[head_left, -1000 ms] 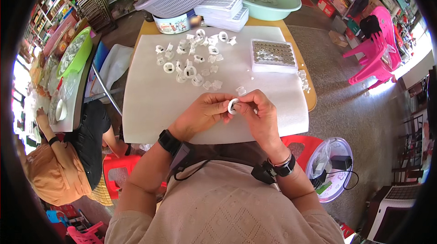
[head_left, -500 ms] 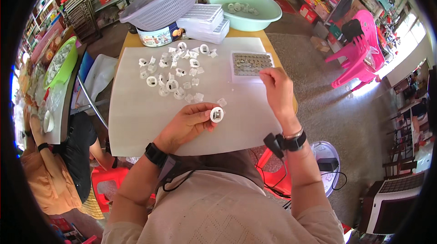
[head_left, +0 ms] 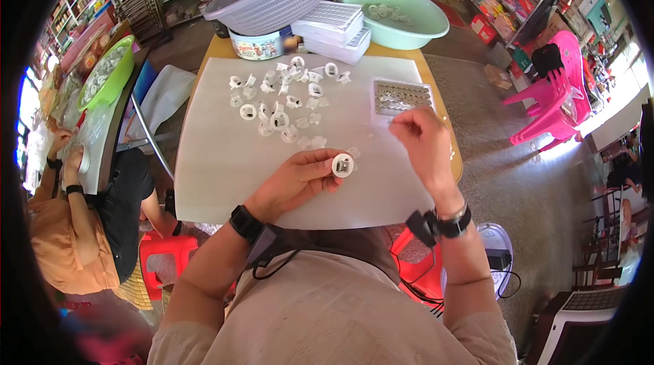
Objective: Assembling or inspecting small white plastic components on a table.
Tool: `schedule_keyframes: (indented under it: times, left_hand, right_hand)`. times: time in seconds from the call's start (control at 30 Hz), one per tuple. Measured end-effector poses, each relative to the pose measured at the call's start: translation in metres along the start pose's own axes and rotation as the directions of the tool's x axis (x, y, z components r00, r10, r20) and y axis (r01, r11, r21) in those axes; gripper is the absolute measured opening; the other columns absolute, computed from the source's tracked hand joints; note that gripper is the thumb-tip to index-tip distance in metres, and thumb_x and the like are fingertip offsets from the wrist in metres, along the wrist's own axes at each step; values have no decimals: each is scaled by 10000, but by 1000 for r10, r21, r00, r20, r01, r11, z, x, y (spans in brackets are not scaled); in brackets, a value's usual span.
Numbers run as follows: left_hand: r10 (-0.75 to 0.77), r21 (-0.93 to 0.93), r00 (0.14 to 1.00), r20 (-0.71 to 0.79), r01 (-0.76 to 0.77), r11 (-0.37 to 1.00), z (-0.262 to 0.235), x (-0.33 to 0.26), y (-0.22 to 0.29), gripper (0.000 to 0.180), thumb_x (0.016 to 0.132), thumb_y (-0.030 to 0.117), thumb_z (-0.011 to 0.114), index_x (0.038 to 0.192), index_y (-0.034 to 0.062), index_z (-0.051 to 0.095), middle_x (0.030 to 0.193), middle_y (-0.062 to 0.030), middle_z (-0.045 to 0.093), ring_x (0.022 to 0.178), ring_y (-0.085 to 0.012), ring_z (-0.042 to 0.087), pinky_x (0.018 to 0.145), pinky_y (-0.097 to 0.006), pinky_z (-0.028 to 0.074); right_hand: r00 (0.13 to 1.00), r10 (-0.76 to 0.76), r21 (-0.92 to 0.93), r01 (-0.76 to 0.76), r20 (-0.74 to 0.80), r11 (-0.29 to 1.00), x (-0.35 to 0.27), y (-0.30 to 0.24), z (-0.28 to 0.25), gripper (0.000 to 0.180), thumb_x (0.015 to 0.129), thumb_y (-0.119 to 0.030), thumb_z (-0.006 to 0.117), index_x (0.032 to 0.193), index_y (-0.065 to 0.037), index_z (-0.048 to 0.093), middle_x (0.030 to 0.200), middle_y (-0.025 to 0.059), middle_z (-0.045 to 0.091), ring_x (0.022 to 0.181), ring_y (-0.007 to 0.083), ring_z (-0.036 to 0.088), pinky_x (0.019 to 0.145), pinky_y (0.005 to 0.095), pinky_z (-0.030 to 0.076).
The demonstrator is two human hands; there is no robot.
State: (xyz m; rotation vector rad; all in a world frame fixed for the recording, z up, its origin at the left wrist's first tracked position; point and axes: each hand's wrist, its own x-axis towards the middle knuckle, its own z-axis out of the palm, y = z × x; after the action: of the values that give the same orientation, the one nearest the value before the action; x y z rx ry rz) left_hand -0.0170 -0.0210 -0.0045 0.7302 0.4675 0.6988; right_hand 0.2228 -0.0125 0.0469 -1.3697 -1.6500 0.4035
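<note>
Shop table, white sheet (head_left: 225, 161) | our left hand (head_left: 296, 181) pinches ring (head_left: 343, 165) mid-frame, face up for fitting | right hand (head_left: 422, 144) pinched by tray (head_left: 402, 96), perhaps on a small insert | spare rings (head_left: 283, 103) heaped above, within reach

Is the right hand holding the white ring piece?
No: the white ring piece sits in the left hand's fingertips, while the right hand is raised near the small parts tray.

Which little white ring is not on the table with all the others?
The white ring pinched in the left hand. It is lifted, apart from the pile of white rings lying farther back on the white sheet.
</note>
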Motion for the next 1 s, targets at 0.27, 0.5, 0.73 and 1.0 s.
schedule_keyframes:
  times: [0.27,0.5,0.73,1.0]
  left_hand:
    - [1,-18,1000,8,-1,1000,0,2,-2,347,975,149,528,1277,-20,516,1055,-41,599,890,-120,573,797,-258,487]
    - [65,22,997,38,-66,998,-4,2,-8,348,974,174,540,1265,-18,538,1036,-24,591,886,-111,557,789,-249,476]
    - [96,174,995,-8,-93,980,-5,3,-14,353,972,198,549,1262,-2,557,1017,-17,591,854,-99,539,754,-251,470]
    - [90,294,996,0,-86,952,-2,4,-11,336,989,217,516,1231,-13,553,967,-15,580,834,-99,539,732,-260,471]
  right_hand:
    - [951,-281,-22,286,127,958,-39,-35,25,101,723,5,675,758,-40,592,770,83,567,736,277,580,614,377,477]
    - [945,-294,10,296,141,955,-41,-37,34,100,725,23,655,750,-36,578,757,84,555,711,281,567,607,384,469]
    - [948,-162,128,131,273,983,-38,-27,33,103,740,36,699,772,0,608,785,60,567,648,167,557,565,291,443]
    - [948,-151,123,121,281,985,-41,-23,31,266,732,71,703,975,-35,680,898,73,594,706,166,596,602,277,478]
